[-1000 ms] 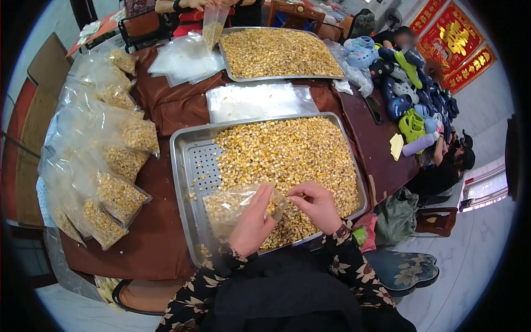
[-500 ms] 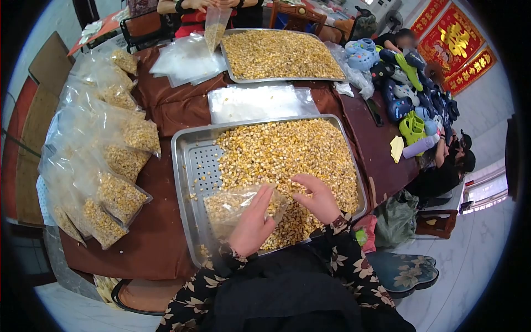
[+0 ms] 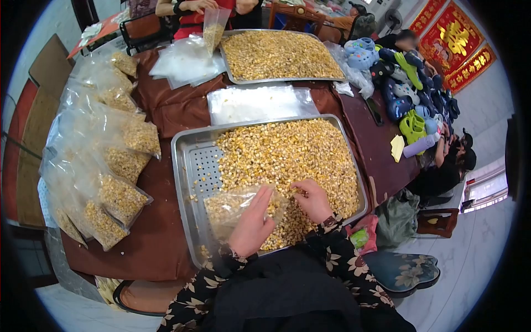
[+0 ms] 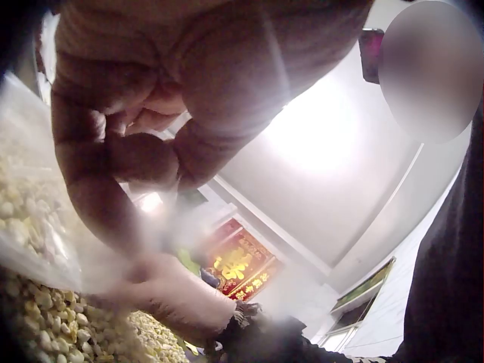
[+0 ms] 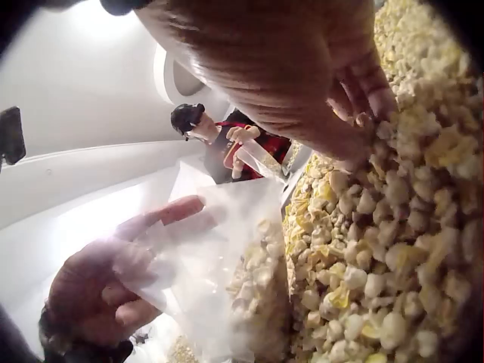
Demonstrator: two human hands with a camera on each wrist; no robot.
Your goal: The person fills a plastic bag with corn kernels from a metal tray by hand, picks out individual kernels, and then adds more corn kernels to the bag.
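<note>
A clear plastic bag [image 3: 221,207] partly filled with corn kernels lies in the near left part of a metal tray [image 3: 178,171]. My left hand [image 3: 251,224] holds the bag near its mouth; in the right wrist view one finger stretches along the plastic while others curl. Loose yellow and white corn kernels [image 3: 287,146] heap over most of the tray. Just right of the bag, my right hand [image 3: 316,202] has its fingertips down among the kernels, thumb and fingers drawn together around some. In the right wrist view, those fingertips [image 5: 378,98] press into the heap.
Filled bags [image 3: 119,193] line the table's left side. Flat plastic bags [image 3: 260,104] lie behind the tray, and a second corn tray [image 3: 282,55] stands beyond. Clogs [image 3: 412,124], a purple bottle [image 3: 418,146] and a phone [image 3: 374,110] sit to the right. Another person's hand [image 3: 198,5] holds a bag.
My right hand lifted off with fingers spread half a second ago, then came down and drew its fingers together in the kernels. My left hand and the bag have stayed put.
</note>
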